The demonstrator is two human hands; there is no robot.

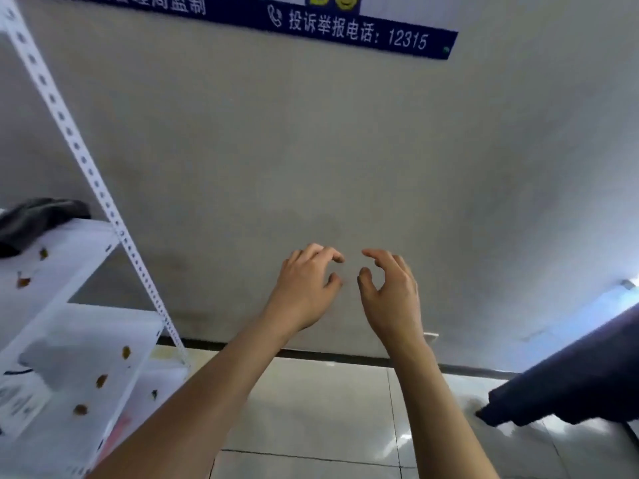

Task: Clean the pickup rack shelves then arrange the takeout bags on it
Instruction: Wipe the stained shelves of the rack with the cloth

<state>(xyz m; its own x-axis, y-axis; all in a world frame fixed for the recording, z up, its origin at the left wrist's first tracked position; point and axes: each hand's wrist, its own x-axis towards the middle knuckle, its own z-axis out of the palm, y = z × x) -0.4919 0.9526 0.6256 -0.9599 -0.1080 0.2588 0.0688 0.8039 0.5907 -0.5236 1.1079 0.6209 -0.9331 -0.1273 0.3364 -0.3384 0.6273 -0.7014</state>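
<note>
Both forearms extend forward in front of a plain grey wall [345, 150]. The left hand [304, 288] and the right hand [390, 295] are raised side by side, near each other but apart, fingers loosely curled; each grip is released and grasps nothing. The pickup rack [114, 219], white with perforated uprights, stands at the left edge, well apart from both hands. Its upper shelf [62, 264] carries a dark cloth [38, 216] at the rear and several small brown scraps [24, 281]. The lower shelf [86, 357] carries further brown scraps and blurred white items that cannot be identified. A blue sign [345, 29] with white characters is fixed high on the wall. A dark, blurred object [570, 385] enters at lower right above the tiled floor [328, 409].
</note>
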